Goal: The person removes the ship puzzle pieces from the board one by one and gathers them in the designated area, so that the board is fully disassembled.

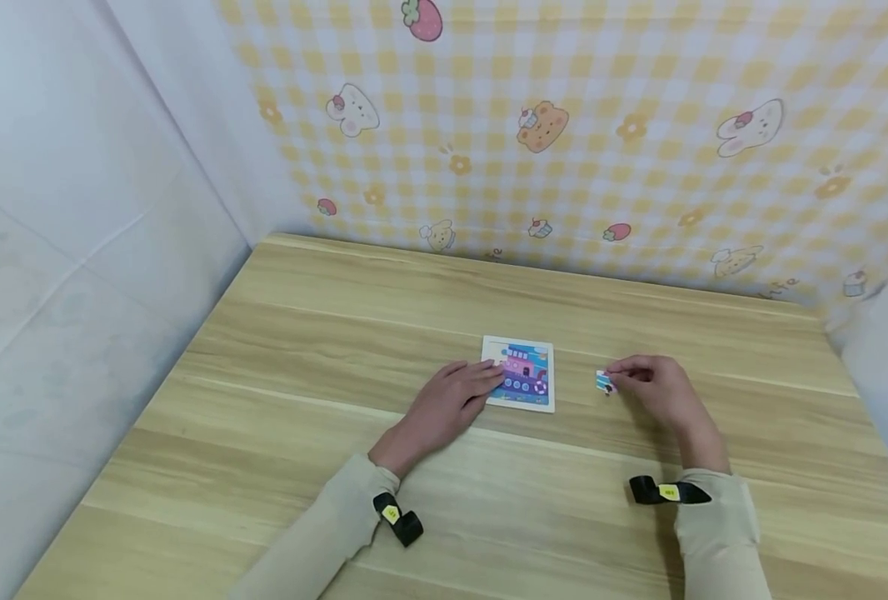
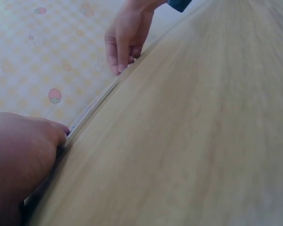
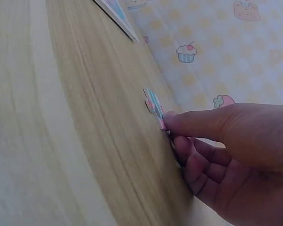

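Observation:
A square jigsaw puzzle in a white-edged tray [image 1: 551,377] lies on the table, its picture showing a pink and purple ship on blue. My left hand [image 1: 447,402] rests on the tray's left side, its extended fingertips over the pale, unfilled strip there. To the right of the tray, my right hand [image 1: 661,395] pinches a small puzzle piece [image 1: 603,382] between thumb and fingers. Seen from the right wrist, that piece [image 3: 153,104] is thin, with blue and white stripes and a rounded tab, held close over the wood. The left wrist view shows the tray nearly edge-on.
The wood-grain table [image 1: 279,333] ends at a yellow checked cloth [image 1: 601,183] with cartoon animals at the back. White sheeting [image 1: 77,250] hangs along the left side. Black straps with yellow labels go round both sleeves [image 1: 717,517].

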`<action>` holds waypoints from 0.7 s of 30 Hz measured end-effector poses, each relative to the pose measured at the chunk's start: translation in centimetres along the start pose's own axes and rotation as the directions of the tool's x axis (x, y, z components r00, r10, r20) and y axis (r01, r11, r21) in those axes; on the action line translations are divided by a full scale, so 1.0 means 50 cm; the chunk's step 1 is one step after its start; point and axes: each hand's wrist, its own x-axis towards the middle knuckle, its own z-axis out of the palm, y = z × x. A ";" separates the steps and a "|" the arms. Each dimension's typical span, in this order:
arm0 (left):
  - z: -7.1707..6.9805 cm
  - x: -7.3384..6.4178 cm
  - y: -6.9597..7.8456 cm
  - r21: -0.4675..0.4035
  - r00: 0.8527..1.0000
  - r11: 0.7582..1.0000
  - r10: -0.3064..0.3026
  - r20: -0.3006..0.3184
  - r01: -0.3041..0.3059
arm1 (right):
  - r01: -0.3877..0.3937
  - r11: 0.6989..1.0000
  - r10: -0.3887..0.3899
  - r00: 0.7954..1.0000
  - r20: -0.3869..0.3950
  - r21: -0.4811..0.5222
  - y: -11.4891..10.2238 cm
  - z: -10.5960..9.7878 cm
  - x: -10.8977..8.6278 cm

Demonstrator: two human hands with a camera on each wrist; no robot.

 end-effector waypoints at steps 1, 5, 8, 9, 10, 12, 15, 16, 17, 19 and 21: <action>0.000 -0.001 0.000 -0.003 1.000 1.000 0.000 -0.002 0.000 | 0.002 1.000 -0.002 1.000 0.000 -0.003 0.000 0.000 -0.001; 0.000 -0.004 0.002 -0.009 1.000 1.000 0.000 -0.004 0.000 | 0.021 1.000 -0.021 1.000 -0.007 -0.004 0.000 0.001 -0.006; 0.000 -0.005 0.003 -0.007 1.000 1.000 0.005 -0.007 -0.005 | 0.054 0.999 -0.054 0.998 -0.024 -0.003 0.003 0.001 -0.011; 0.000 -0.005 0.002 -0.006 1.000 1.000 0.007 -0.007 -0.007 | 0.066 0.998 -0.066 0.997 -0.032 -0.001 0.004 0.001 -0.013; 0.000 -0.004 0.002 -0.005 1.000 1.000 0.008 -0.006 -0.008 | 0.074 0.997 -0.074 0.996 -0.042 0.003 0.005 0.000 -0.015; 0.001 -0.002 0.002 -0.005 1.000 1.000 0.006 -0.006 -0.006 | 0.083 0.996 -0.083 0.995 -0.061 0.006 0.006 -0.001 -0.018; 0.001 -0.001 0.001 -0.012 1.000 1.000 -0.001 -0.002 0.001 | 0.086 0.996 -0.085 0.993 -0.080 0.014 0.005 -0.002 -0.022; 0.001 -0.001 0.001 -0.013 1.000 1.000 -0.004 0.000 0.004 | 0.086 0.996 -0.084 0.993 -0.082 0.016 0.005 -0.002 -0.023; 0.001 -0.001 0.000 -0.013 1.000 1.000 -0.004 -0.001 0.004 | 0.088 0.996 -0.086 0.993 -0.086 0.020 0.004 -0.001 -0.023; 0.001 -0.003 0.001 -0.010 1.000 1.000 -0.003 0.002 0.003 | 0.086 0.996 -0.083 0.992 -0.098 0.031 0.001 0.002 -0.024; -0.001 -0.005 0.002 -0.009 1.000 1.000 -0.002 0.004 0.002 | 0.089 0.995 -0.084 0.989 -0.119 0.039 -0.004 0.006 -0.024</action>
